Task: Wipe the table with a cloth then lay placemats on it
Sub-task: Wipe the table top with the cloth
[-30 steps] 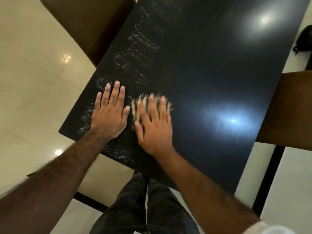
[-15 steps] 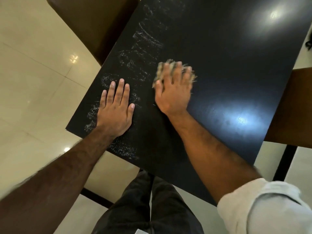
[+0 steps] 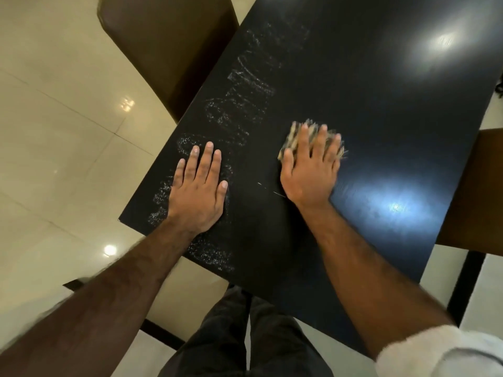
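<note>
Pressing flat: right hand (image 3: 310, 170), fingers straight and spread, is bearing down on the cloth (image 3: 292, 134) toward the middle of the counter (image 3: 381, 110). Left hand (image 3: 198, 191) is lying flat, holding nothing, near the counter's near left corner, over whitish smears (image 3: 245, 85). Cloth: fringed, likely light, soft and limp, probably sliding easily on the glossy top. Best held under a spread palm, or lifted by a bunched edge.

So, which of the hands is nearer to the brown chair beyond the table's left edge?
Left. The left hand lies flat by that edge, below the brown chair; the right hand presses the cloth farther in, toward the middle of the table.
</note>
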A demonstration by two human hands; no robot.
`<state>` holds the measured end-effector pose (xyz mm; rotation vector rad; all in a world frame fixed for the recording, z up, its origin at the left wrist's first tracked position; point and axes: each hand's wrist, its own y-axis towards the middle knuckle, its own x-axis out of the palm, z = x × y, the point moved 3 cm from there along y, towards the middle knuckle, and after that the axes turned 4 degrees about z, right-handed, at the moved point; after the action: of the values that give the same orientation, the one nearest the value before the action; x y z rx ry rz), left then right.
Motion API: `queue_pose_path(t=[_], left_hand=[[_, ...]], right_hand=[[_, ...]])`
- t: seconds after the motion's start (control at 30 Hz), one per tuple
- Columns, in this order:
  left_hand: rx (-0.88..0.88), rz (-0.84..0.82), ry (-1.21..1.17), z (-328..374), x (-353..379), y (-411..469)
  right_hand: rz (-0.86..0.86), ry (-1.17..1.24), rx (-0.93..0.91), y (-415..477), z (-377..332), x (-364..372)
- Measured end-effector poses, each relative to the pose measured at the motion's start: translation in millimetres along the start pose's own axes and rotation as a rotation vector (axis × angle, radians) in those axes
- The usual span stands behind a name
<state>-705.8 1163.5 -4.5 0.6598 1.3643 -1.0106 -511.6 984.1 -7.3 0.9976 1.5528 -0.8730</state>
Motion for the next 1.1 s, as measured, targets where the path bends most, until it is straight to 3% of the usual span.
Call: queue_pose_path(t=[0.1,0.2,0.3,0.4,0.53,0.63,0.7,0.77,0.9,1.0,1.1], left_hand=[[-0.001,-0.003,-0.011,0,0,-1],[0.008,-0.008,-0.012,0,-2,-2],[0.007,-0.025,-0.014,0,-6,-3],[-0.003,-0.034,-0.017,0,-7,-3],[-0.01,-0.03,-0.034,2,-7,-5],[-0.008,-0.043,-0.063,2,-6,-6],[-0.003,-0.08,-0.128,-3,-10,-5],[0.002,-0.111,-0.245,-7,-18,-7],[-0.062,-0.018,-0.341,-6,-38,-31],[-0.137,0.043,-0.309,15,-37,-68],[-0.077,0.045,-0.186,63,-15,-104]], right_hand=[[0.004,-0.006,-0.053,14,-37,6],[-0.037,0.005,-0.294,-36,-52,6],[-0.123,0.034,-0.453,-114,-31,5],[-0.194,-0.001,-0.501,-163,7,3],[-0.148,-0.029,-0.32,-119,32,-3],[-0.063,-0.021,-0.133,-72,-1,0],[-0.067,-0.009,-0.167,-67,-31,6],[-0.094,0.007,-0.335,-97,-49,10],[-0.247,0.044,-0.527,-189,-50,6],[-0.352,0.2,-0.498,-187,-39,-9],[-0.242,0.276,-0.302,-145,-6,-31]])
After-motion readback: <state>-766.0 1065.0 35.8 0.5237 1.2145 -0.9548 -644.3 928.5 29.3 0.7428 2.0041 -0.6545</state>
